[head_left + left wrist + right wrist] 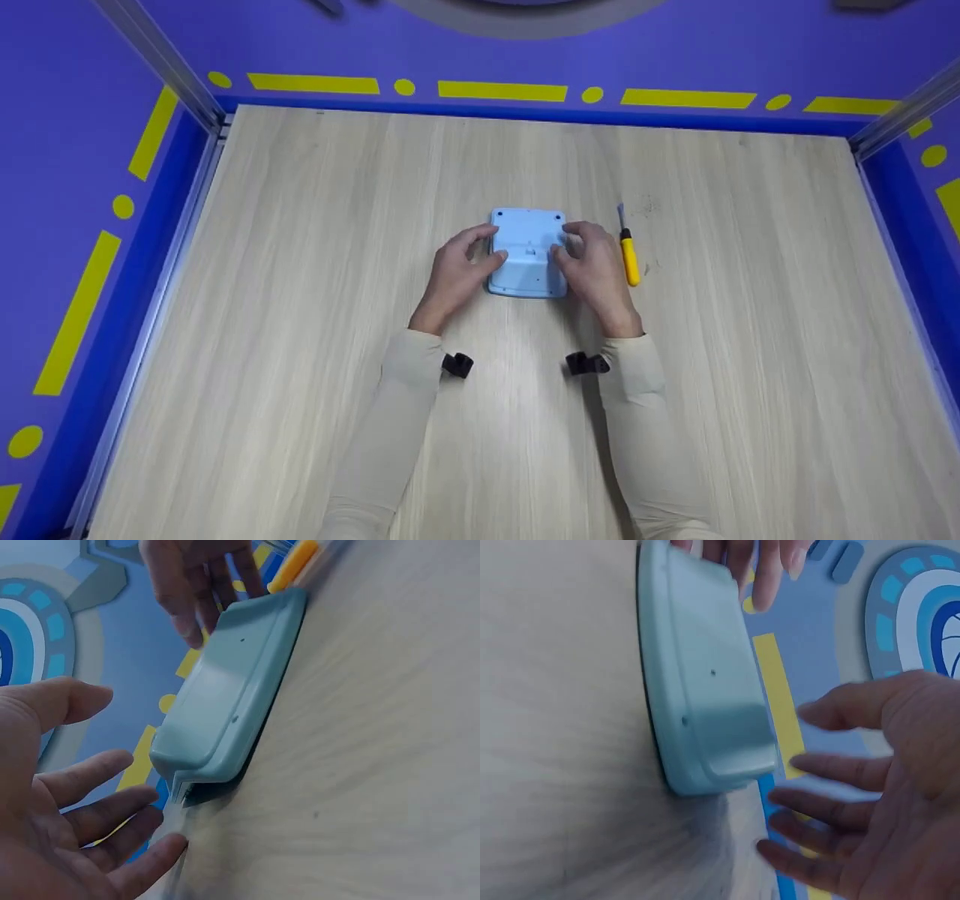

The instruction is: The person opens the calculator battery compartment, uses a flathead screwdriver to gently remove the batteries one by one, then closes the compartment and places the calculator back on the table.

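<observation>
A light-blue desk calculator (529, 232) lies back up on the table, showing small screw holes and dark feet at its far corners. My left hand (459, 270) is at its left side, fingers spread and thumb near the edge. On the other side my right hand (598, 271) mirrors it. In the left wrist view, the left hand (82, 817) is apart from the calculator (225, 690). The right wrist view likewise shows a gap between the right hand (877, 795) and the calculator (712, 682). Neither hand grips it.
A screwdriver (630, 259) with a yellow handle lies just right of the right hand, shaft pointing away. Small dark specks (649, 204) lie beyond it on the wooden table (300, 300). Blue walls (495, 56) with yellow marks border the table.
</observation>
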Demonstrator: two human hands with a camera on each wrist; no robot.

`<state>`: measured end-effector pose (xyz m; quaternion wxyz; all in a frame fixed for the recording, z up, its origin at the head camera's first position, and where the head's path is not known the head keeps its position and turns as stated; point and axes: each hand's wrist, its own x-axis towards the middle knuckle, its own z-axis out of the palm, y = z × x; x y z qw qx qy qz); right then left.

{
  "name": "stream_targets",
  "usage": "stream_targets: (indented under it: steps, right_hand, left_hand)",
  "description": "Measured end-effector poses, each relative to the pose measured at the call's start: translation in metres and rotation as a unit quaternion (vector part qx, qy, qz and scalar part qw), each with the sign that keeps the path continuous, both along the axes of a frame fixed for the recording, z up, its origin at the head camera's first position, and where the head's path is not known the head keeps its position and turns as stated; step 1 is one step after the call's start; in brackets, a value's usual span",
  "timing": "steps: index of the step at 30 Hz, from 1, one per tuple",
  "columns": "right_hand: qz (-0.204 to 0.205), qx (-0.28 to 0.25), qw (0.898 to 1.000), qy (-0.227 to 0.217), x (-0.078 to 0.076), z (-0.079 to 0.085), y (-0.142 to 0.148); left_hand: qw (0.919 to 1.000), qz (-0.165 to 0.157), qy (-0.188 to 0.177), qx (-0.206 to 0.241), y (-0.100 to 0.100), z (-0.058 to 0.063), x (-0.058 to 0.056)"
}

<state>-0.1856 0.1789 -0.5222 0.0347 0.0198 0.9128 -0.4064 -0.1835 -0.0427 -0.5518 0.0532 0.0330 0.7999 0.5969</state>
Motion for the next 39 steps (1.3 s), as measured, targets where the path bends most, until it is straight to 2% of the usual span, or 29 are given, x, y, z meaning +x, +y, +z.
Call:
stream_targets:
  steps: [2, 6, 12, 14, 20, 23, 26, 31, 39]
  right_hand:
    - [0.018, 0.018, 0.999, 0.03, 0.0, -0.001, 0.0]
    - [0.059, 0.037, 0.996, 0.057, 0.0, -0.003, -0.001]
    - [0.116, 0.062, 0.989, 0.07, 0.001, -0.005, -0.004]
    - [0.131, 0.066, 0.987, 0.072, 0.001, -0.005, -0.004]
    - [0.155, 0.072, 0.982, 0.082, -0.001, -0.01, -0.004]
    - [0.165, 0.072, 0.98, 0.087, -0.001, -0.012, -0.005]
    - [0.17, 0.074, 0.979, 0.089, -0.002, -0.012, -0.006]
    - [0.168, 0.079, 0.979, 0.083, -0.002, -0.012, -0.008]
    - [0.162, 0.072, 0.981, 0.079, 0.0, -0.016, -0.006]
  left_hand:
    - [0.999, -0.003, 0.016, -0.042, -0.001, 0.0, 0.0]
    - [0.9919, -0.02, 0.049, -0.115, -0.001, -0.001, 0.0]
    - [0.9701, -0.056, 0.113, -0.207, 0.0, -0.007, 0.0]
    - [0.9639, -0.065, 0.123, -0.227, 0.0, -0.008, 0.0]
    - [0.9493, -0.08, 0.121, -0.279, 0.002, -0.007, 0.001]
    - [0.9427, -0.088, 0.117, -0.3, 0.003, -0.006, 0.002]
    - [0.9397, -0.092, 0.107, -0.312, 0.003, -0.006, 0.003]
    - [0.9376, -0.095, 0.091, -0.322, 0.003, -0.007, 0.004]
    - [0.9363, -0.102, 0.088, -0.324, 0.003, -0.007, 0.004]
